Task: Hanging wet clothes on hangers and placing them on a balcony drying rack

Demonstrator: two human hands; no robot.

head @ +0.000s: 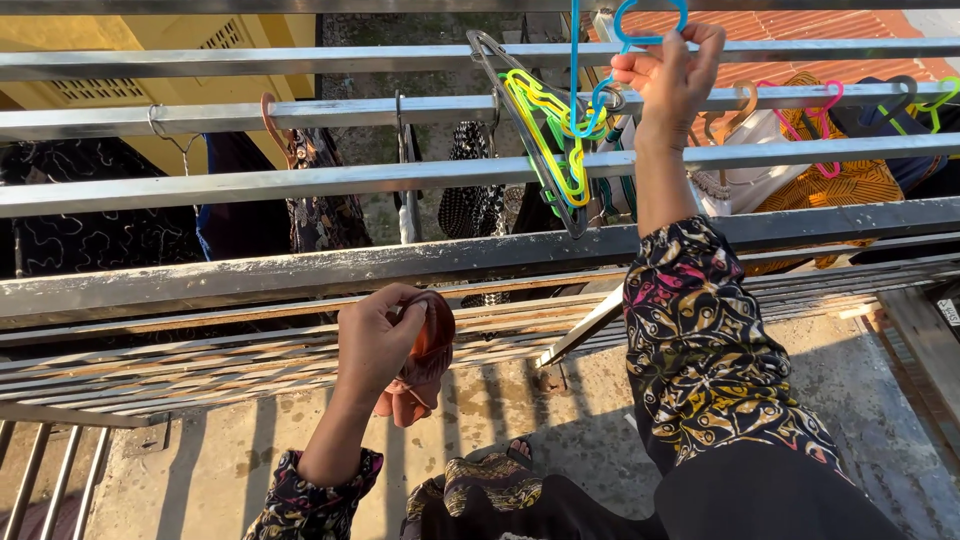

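Both hands were occupied: the left hand (375,335) was closed around a small, soft, reddish-brown cloth bundle (428,350), judged light and limp; the right hand (668,75) pinched a thin blue plastic hanger (640,30) by its hook, above the steel rail (250,118).

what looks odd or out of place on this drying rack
A bunch of empty hangers, yellow, green and grey, hangs tilted and tangled on the rail, bearing no clothes, while the right hand grips a blue hanger above them. The left hand holds a crumpled reddish cloth.
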